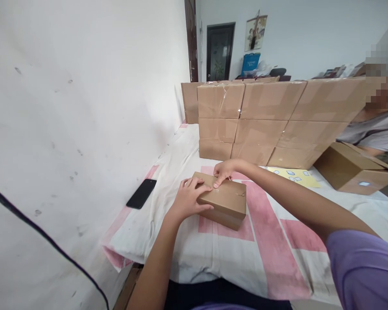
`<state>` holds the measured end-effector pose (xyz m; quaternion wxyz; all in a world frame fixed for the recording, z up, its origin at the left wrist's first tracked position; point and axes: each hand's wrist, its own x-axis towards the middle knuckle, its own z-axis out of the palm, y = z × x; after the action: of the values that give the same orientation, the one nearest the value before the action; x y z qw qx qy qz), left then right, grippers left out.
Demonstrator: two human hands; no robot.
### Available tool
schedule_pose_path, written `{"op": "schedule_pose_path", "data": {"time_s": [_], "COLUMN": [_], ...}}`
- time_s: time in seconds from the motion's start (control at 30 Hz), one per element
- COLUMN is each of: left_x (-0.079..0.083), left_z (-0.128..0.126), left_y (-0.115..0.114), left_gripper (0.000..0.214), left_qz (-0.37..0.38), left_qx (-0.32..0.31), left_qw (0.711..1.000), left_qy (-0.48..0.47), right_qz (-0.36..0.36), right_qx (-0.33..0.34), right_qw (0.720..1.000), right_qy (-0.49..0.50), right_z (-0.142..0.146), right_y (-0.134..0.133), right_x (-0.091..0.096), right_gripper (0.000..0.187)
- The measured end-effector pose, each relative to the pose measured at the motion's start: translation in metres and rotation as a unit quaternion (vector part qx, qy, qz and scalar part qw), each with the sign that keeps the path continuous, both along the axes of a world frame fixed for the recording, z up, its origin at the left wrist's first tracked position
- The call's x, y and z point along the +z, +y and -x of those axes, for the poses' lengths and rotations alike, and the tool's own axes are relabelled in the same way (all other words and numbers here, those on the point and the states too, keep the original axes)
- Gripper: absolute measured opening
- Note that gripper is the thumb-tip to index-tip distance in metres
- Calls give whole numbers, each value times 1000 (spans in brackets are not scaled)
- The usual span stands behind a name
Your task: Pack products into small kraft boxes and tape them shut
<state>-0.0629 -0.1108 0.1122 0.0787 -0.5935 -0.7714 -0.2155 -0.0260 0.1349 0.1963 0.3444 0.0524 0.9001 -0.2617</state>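
A small brown cardboard box [226, 199] lies closed on the cloth in front of me, turned slightly askew. My left hand [191, 197] grips its left end, with fingers over the top and the thumb along the near side. At the far edge, my right hand [224, 171] is closed on the box, its thumb pressed to the top near the middle. The right fingers curl at the far side and are partly hidden. Something small and whitish shows by that hand, too small to name. Clear tape seems to run along the box top.
Stacked cardboard boxes [261, 129] form a wall beyond my hands. A black phone [141, 193] lies left, near the white wall. At right are a yellow sheet with stickers [294, 177], a larger open-flapped box [355, 170] and another person [380, 129]. A pink-and-white cloth [268, 241] covers the table.
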Motion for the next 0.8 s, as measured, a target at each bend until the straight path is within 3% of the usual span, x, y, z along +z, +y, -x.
{"op": "schedule_pose_path", "data": {"time_s": [0.13, 0.2, 0.27, 0.33, 0.43, 0.5, 0.57, 0.67, 0.8], "left_x": [7, 11, 14, 14, 5, -4, -13, -21, -11], "left_z": [-4, -12, -21, -29, -33, -29, -22, -12, -12], "left_y": [0, 2, 5, 7, 9, 10, 12, 14, 13], "left_gripper": [67, 69, 69, 68, 64, 62, 56, 48, 49], "left_qz": [20, 31, 46, 60, 55, 39, 18, -9, -17], "left_qx": [-9, -11, 8, 38, 62, 52, 17, -46, -67], "left_qw": [999, 998, 996, 992, 988, 987, 987, 986, 982], "left_qy": [27, 45, 72, 100, 129, 149, 161, 163, 173], "right_qz": [80, 125, 141, 111, 15, -47, -92, -137, -164], "right_qx": [13, -31, -105, -189, -366, -465, -519, -552, -527], "right_qw": [994, 979, 947, 899, 786, 706, 666, 655, 694], "right_qy": [80, 155, 270, 380, 498, 532, 528, 498, 464], "right_z": [-8, -22, -44, -77, -143, -190, -231, -263, -255], "right_y": [15, 20, 28, 43, 77, 105, 136, 181, 224], "right_x": [-16, -27, -40, -56, -85, -104, -120, -137, -155], "right_gripper": [58, 56, 53, 49, 45, 42, 39, 33, 18]}}
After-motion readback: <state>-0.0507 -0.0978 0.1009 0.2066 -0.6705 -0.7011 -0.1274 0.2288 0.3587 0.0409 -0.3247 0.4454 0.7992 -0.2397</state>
